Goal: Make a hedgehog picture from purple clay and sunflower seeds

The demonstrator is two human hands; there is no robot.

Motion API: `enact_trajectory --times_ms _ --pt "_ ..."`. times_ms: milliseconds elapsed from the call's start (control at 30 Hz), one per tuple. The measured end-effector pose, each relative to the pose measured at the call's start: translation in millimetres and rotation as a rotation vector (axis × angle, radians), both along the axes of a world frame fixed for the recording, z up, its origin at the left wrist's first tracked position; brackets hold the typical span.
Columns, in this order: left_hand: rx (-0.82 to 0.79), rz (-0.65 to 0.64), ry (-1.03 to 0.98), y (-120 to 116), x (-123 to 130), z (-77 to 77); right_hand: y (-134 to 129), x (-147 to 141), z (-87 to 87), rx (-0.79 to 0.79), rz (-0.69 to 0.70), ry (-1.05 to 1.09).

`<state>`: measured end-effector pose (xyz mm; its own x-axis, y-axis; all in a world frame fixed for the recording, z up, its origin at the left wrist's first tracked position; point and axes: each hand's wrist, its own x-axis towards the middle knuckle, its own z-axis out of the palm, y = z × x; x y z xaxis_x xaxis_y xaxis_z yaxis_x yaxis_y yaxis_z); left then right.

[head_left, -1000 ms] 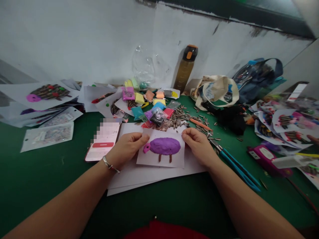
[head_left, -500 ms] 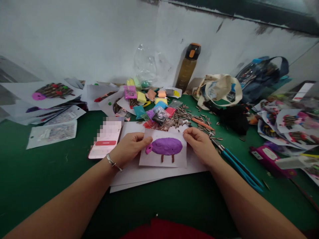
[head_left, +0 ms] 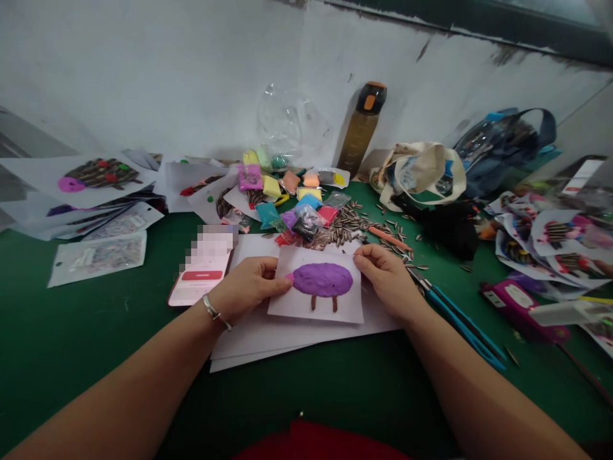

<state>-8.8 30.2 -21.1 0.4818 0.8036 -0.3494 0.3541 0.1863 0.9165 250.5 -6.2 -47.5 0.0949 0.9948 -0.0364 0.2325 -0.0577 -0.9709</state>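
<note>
Between both hands is a white paper card (head_left: 282, 303) bearing a flat oval of purple clay (head_left: 323, 280) and two short brown clay legs (head_left: 334, 303). My left hand (head_left: 249, 287) pinches the card's left edge, its thumb lying over the pink clay at the oval's left end, which is mostly hidden. The upper right corner is pinched by my right hand (head_left: 383, 275). Under the card lie larger white sheets (head_left: 249, 348) on the green table (head_left: 119, 345).
Striped sunflower seeds (head_left: 345, 230) and bagged coloured clay (head_left: 309, 220) lie beyond the card. Blue-handled tweezers (head_left: 467, 326) rest at right, a phone (head_left: 198, 275) at left. A bottle (head_left: 361, 131) stands by the wall. Finished seed pictures (head_left: 103, 172) are stacked far left.
The card has turned slightly and shifted a little right. My left thumb now covers the pink clay head that showed before.
</note>
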Motion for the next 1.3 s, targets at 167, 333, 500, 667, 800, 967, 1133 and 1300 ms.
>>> enact_trajectory --times_ms 167,333,500,667,800,967,1133,1300 --pt "0.002 0.004 0.005 -0.1 0.9 2.1 0.7 0.7 -0.4 0.004 -0.008 0.019" --pt "0.018 0.017 0.019 0.0 1.7 2.3 1.0 0.4 1.3 -0.004 0.0 0.006" --pt "0.061 0.021 0.046 0.7 0.9 -2.2 0.3 -0.1 1.7 0.002 0.016 -0.031" --pt "0.102 0.038 0.082 1.8 0.8 -1.7 0.1 0.7 1.8 -0.008 0.021 -0.046" --pt "0.102 0.031 0.079 0.6 1.4 1.1 -0.3 0.8 2.9 -0.018 0.026 -0.056" --pt "0.063 0.037 0.063 -0.3 1.7 1.4 -0.1 0.9 3.3 0.009 0.032 -0.101" --pt "0.008 0.067 0.005 0.0 2.4 -0.3 0.0 0.0 3.8 0.003 0.026 -0.102" --pt "-0.032 0.088 -0.03 -0.4 3.8 1.6 -0.5 0.4 4.5 0.01 0.026 -0.106"
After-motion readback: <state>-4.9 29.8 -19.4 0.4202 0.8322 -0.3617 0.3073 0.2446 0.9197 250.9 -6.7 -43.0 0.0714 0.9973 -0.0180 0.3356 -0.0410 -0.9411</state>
